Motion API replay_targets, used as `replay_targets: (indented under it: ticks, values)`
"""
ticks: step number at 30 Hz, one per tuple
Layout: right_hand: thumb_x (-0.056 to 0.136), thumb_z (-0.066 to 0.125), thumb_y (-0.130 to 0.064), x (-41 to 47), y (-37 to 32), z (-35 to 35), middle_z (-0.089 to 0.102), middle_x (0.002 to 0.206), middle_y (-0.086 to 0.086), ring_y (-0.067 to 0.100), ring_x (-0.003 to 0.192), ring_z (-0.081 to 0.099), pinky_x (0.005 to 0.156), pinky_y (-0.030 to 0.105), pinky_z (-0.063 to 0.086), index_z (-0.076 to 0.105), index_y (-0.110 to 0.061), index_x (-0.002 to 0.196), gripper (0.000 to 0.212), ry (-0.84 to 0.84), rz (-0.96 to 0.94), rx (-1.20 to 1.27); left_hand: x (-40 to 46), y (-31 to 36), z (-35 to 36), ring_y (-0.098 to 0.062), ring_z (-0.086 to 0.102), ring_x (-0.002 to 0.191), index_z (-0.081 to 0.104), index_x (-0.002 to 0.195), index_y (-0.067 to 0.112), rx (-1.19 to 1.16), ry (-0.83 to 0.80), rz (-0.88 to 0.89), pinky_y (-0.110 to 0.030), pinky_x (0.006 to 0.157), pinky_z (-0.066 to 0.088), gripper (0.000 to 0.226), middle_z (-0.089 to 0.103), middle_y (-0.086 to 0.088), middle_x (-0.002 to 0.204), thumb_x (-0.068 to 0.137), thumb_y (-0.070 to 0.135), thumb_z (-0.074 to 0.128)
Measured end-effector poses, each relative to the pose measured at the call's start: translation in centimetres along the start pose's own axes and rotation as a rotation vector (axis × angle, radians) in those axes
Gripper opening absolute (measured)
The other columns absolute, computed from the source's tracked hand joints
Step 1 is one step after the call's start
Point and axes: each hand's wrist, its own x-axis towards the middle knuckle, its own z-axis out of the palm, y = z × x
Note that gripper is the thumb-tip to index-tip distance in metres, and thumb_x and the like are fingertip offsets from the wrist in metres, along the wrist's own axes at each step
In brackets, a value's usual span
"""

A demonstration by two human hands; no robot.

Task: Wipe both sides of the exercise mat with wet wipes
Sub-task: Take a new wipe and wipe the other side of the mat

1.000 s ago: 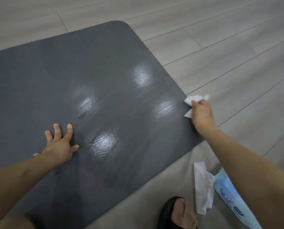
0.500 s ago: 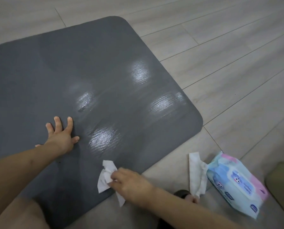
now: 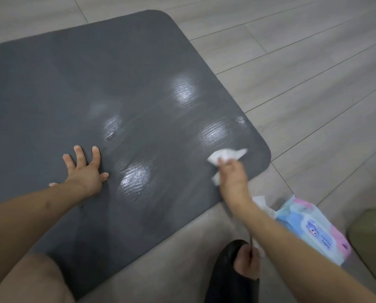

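The flat rubber exercise mat point(image 3: 77, 88) is dark grey with shiny pale wet patches; the crumpled wet wipe point(image 3: 223, 157) is white; the soft plastic wipes pack point(image 3: 314, 228) is light blue and pink; the plank floor point(image 3: 303, 62) is pale grey wood-grain; the slipper point(image 3: 226, 272) is black

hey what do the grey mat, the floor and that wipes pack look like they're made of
Exercise mat: likely foam or rubber, matte dark grey, fine ribbed texture showing in the wet glints.
Floor: pale wood-look planks, probably laminate or vinyl; seams and grain show.
Wipes pack: soft printed plastic film, slightly glossy and crinkled.
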Motion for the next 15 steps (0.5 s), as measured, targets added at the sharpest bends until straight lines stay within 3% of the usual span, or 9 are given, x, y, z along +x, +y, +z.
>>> replay_targets:
  ticks: [2, 4, 7, 9, 11, 13, 15]
  values:
    - [0.106, 0.052, -0.042, -6.3, -4.6, 2.5, 0.058, 0.091, -0.007, 0.015, 0.085, 0.055, 0.083, 0.039, 0.048, 0.062, -0.025, 0.092, 0.025, -0.178, -0.305, 0.082, -0.7, 0.4, -0.3, -0.039, -0.027, 0.149, -0.014, 0.155, 0.043, -0.005, -0.003, -0.011, -0.081, 0.108, 0.016, 0.077, -0.036, 0.003, 0.160, 0.105, 0.046, 0.044]
    - [0.108, 0.051, -0.031, -11.6, -7.7, 3.9, 0.054, 0.099, -0.004, 0.020, 0.092, 0.053, 0.083, 0.036, 0.046, 0.065, -0.019, 0.107, 0.019, -0.370, -0.599, 0.193, -1.4, 0.9, -0.6, -0.036, -0.026, 0.149, -0.014, 0.155, 0.043, -0.011, -0.007, -0.019, -0.083, 0.105, 0.017, 0.076, -0.035, 0.004, 0.160, 0.105, 0.045, 0.043]
    - [0.107, 0.052, -0.016, -10.6, -6.6, 4.3, 0.061, 0.100, 0.008, 0.025, 0.087, 0.052, 0.079, 0.038, 0.044, 0.064, -0.009, 0.120, 0.019, -0.357, -0.878, 0.071, -1.8, 1.1, -1.0, -0.034, -0.025, 0.150, -0.013, 0.156, 0.043, -0.013, -0.016, -0.022, -0.084, 0.103, 0.018, 0.075, -0.034, 0.005, 0.161, 0.106, 0.045, 0.042]
    - [0.108, 0.054, -0.021, -6.8, -4.3, 2.6, 0.060, 0.093, 0.009, 0.021, 0.087, 0.049, 0.086, 0.046, 0.044, 0.066, -0.007, 0.103, 0.019, -0.356, -0.699, 0.136, -2.0, 1.2, -1.1, -0.033, -0.026, 0.150, -0.013, 0.156, 0.043, -0.020, -0.020, -0.026, -0.084, 0.103, 0.018, 0.074, -0.034, 0.005, 0.161, 0.106, 0.046, 0.041]
    - [0.105, 0.060, -0.029, -2.0, -0.3, 0.1, 0.054, 0.081, 0.000, 0.017, 0.082, 0.048, 0.083, 0.048, 0.042, 0.062, -0.012, 0.082, 0.029, -0.182, -0.361, 0.110, -1.9, 1.2, -1.0, -0.033, -0.026, 0.150, -0.014, 0.156, 0.043, -0.019, -0.011, -0.026, -0.084, 0.103, 0.018, 0.074, -0.034, 0.005, 0.161, 0.106, 0.046, 0.041]
    - [0.103, 0.060, -0.036, 3.2, 5.2, -2.7, 0.052, 0.083, -0.005, 0.008, 0.076, 0.051, 0.077, 0.038, 0.040, 0.064, -0.009, 0.087, 0.032, 0.031, -0.002, 0.021, -1.9, 1.3, -1.0, -0.032, -0.026, 0.150, -0.014, 0.155, 0.045, -0.034, -0.010, -0.030, -0.086, 0.102, 0.018, 0.074, -0.035, 0.006, 0.161, 0.106, 0.046, 0.041]
    - [0.103, 0.052, -0.033, 6.7, 9.4, -4.5, 0.052, 0.091, -0.004, 0.002, 0.076, 0.049, 0.078, 0.033, 0.038, 0.066, -0.005, 0.099, 0.032, 0.091, 0.254, -0.006, -1.9, 1.1, -0.8, -0.032, -0.027, 0.151, -0.014, 0.155, 0.046, -0.037, -0.013, -0.034, -0.086, 0.101, 0.018, 0.074, -0.035, 0.008, 0.161, 0.106, 0.046, 0.042]
